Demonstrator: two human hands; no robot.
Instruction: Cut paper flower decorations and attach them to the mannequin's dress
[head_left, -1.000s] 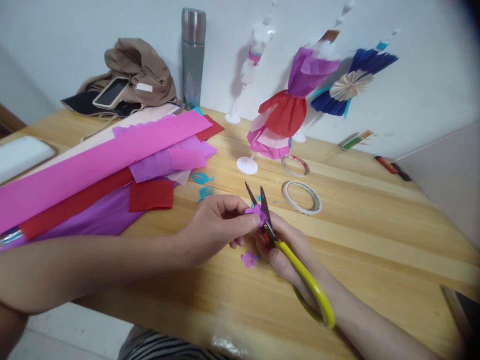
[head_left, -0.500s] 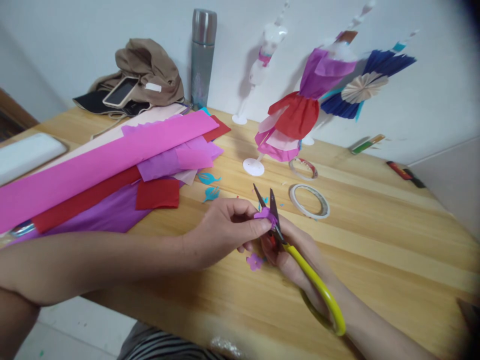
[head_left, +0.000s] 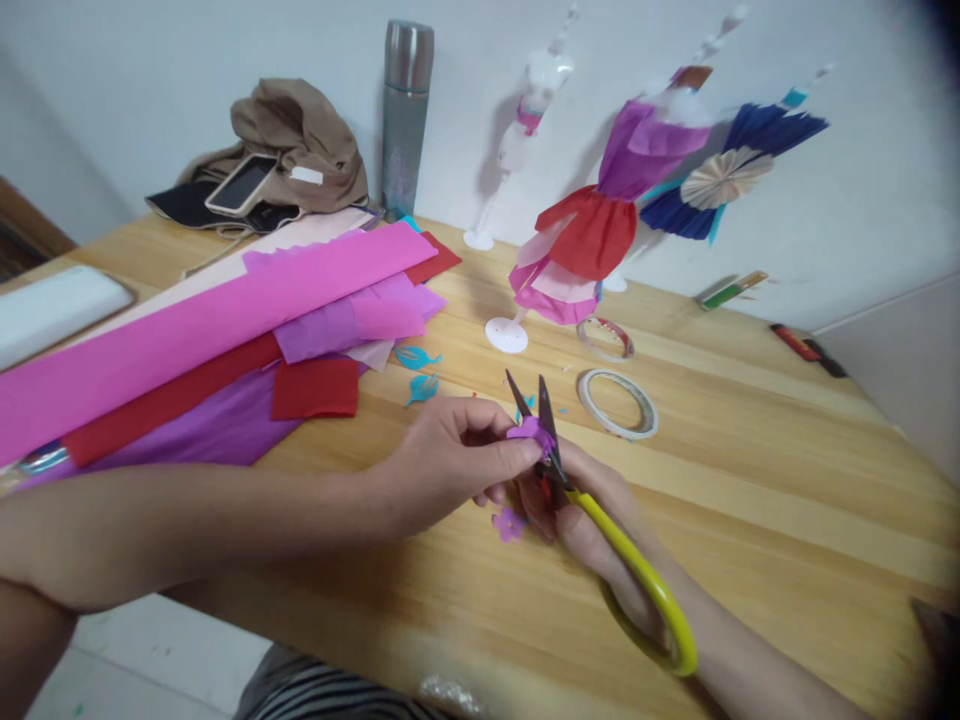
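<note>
My left hand pinches a small piece of purple paper between thumb and fingers. Yellow-handled scissors are in my right hand, their dark blades spread apart around the purple piece. Under the hands, a purple paper flower lies on the wooden table. Two blue paper leaves, one of them a cut-out leaf, rest just beyond my left hand. My right hand's fingers are partly hidden behind the scissors and the other hand.
Pink, red and purple paper sheets cover the left side. Behind stand a doll form in a paper dress, a bare doll form and a grey flask. A roll of tape lies right of the blades. A phone rests on brown cloth.
The scissor handles have shifted slightly down and to the right, the blades staying apart. Both hands are otherwise almost where they were, the purple paper still in the left.
</note>
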